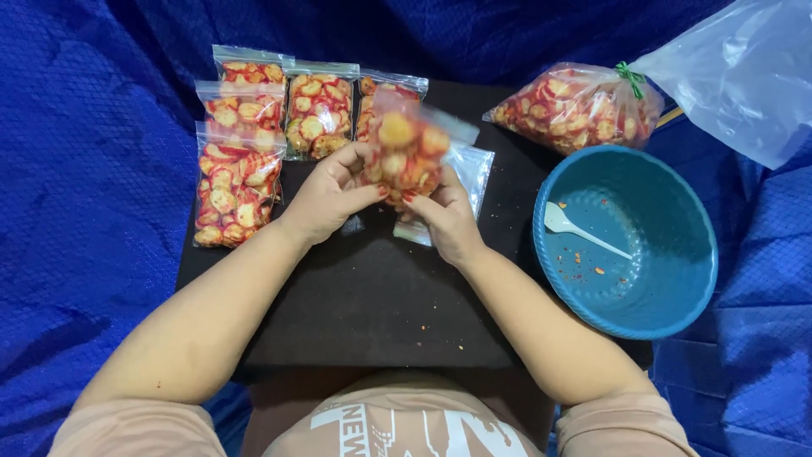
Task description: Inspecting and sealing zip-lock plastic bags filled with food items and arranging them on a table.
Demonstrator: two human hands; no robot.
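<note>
Small zip bag of red-coated chips (404, 152), held above the bench (381, 296), with left hand (326, 196) and right hand (444, 222) both clamped on it. Five filled bags (279, 127) lie behind; empty zip bags (467, 173) remain beneath. The blue bowl (626, 241) holds only a white spoon (579, 227); a tied bulk bag (575, 106) waits unopened.

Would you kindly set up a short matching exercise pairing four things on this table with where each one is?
Things:
1. white spoon
2. small filled bag
3. large tied bag
4. row of sealed bags

Places:
A. held in both hands
B. inside the blue bowl
C. far left of the table
D. beyond the bowl, far right

Pairs: 1-B, 2-A, 3-D, 4-C
</note>
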